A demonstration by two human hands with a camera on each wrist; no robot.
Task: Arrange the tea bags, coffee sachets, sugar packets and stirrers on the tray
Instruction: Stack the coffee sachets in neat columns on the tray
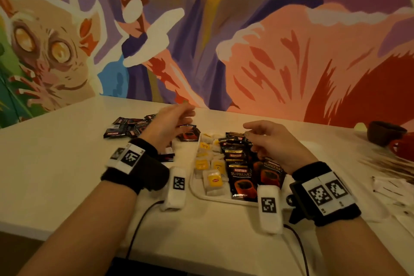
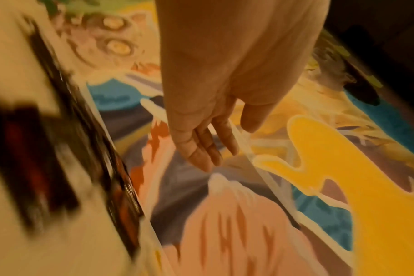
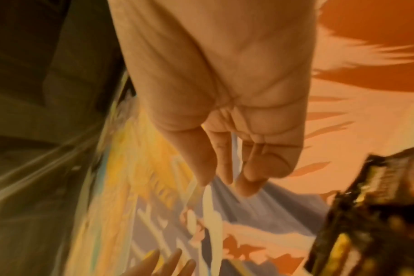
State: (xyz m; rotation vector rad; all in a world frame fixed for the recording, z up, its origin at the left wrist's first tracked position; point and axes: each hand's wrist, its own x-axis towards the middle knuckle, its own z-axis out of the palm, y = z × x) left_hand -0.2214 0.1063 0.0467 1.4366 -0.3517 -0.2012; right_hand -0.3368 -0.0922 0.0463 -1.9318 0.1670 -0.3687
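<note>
Head view: both hands hover released, fingers relaxed and holding nothing. The left hand (image 1: 167, 126) is above loose coffee sachets (image 1: 125, 126) on the table (image 1: 56, 163); the right hand (image 1: 275, 143) is above the tray (image 1: 194, 187), where tea bags (image 1: 211, 167) lie in a column left of a row of overlapping coffee sachets. Stirrers (image 1: 389, 163) lie on the table to the right, near a dark cup (image 1: 384, 133).

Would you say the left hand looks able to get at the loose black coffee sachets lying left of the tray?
Probably yes: the left hand hovers open right beside the loose black coffee sachets, nothing between.
</note>
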